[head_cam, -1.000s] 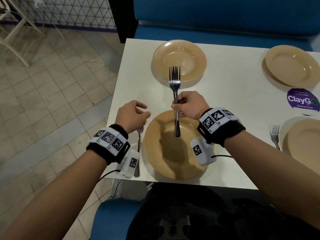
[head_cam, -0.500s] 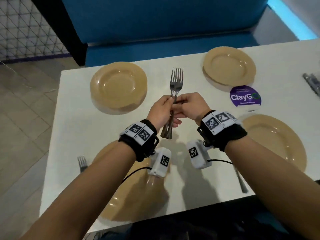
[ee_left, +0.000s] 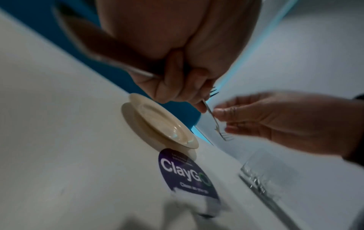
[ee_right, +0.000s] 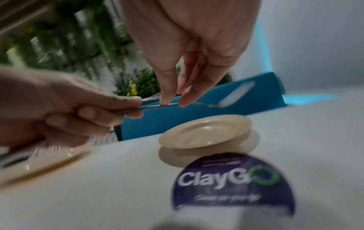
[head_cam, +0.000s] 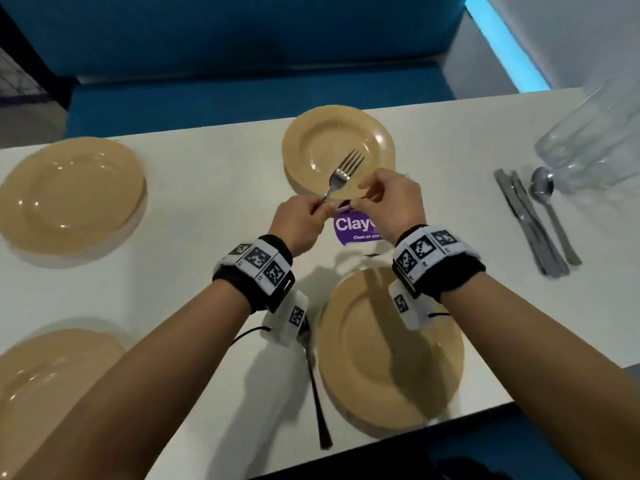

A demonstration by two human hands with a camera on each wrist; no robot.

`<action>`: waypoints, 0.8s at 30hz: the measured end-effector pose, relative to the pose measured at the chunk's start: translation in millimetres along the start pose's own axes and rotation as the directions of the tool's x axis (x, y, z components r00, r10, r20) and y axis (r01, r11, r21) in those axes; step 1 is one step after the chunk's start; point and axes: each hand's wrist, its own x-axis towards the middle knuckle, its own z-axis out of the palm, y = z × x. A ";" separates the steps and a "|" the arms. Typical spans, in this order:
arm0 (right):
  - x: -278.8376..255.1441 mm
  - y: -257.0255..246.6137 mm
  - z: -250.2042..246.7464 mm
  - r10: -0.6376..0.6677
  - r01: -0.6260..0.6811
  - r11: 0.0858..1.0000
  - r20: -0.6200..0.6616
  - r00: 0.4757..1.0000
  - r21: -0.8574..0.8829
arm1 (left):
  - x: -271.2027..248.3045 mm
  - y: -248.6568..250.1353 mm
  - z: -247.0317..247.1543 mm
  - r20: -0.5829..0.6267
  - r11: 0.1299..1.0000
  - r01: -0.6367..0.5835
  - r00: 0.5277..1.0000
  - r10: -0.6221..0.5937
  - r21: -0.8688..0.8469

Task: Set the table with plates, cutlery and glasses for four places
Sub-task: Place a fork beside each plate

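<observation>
Head view shows both hands raised over the middle of the white bench (head_cam: 214,188), meeting just near of the far right plate (head_cam: 337,140). The left hand (head_cam: 298,225) is curled round the handle of a fork (head_cam: 341,173), whose tines point far and right over that plate. The right hand (head_cam: 388,202) pinches a metal shaft with thumb and fingertip; the left wrist view shows a second fork (ee_left: 217,126) there, tines hanging down. Under the hands lies a purple ClayGo sticker (head_cam: 349,228). A near right plate (head_cam: 391,362) has a placed fork (head_cam: 315,386) on the bench just left of it. Two more plates sit on the left, one far (head_cam: 69,195), one near (head_cam: 52,382). At the far right lie knives (head_cam: 530,220) and a spoon (head_cam: 550,209) beside clear glasses (head_cam: 595,140).
</observation>
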 end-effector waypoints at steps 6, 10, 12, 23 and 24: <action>35.4 18.2 -12.5 -0.132 0.270 0.885 0.351 0.927 -0.380 | 31.4 14.2 2.6 0.019 0.982 -0.022 1.000 0.019 0.185; 52.0 34.2 -21.6 -0.060 0.176 0.926 0.331 0.942 -0.333 | 47.0 25.4 10.0 -0.057 0.998 0.054 0.997 -0.053 0.016; 58.2 47.0 -25.5 -0.011 0.084 0.953 0.245 0.969 -0.290 | 51.3 28.4 11.1 -0.108 0.983 0.112 0.986 -0.128 -0.144; 163.0 87.4 -37.2 0.353 -0.349 0.935 0.201 0.914 -0.055 | 96.0 47.1 35.7 -0.125 0.907 0.236 0.947 -0.295 -0.349; 169.9 86.7 -35.5 0.357 -0.352 0.934 0.207 0.911 -0.062 | 98.5 48.0 37.1 -0.120 0.902 0.247 0.945 -0.306 -0.354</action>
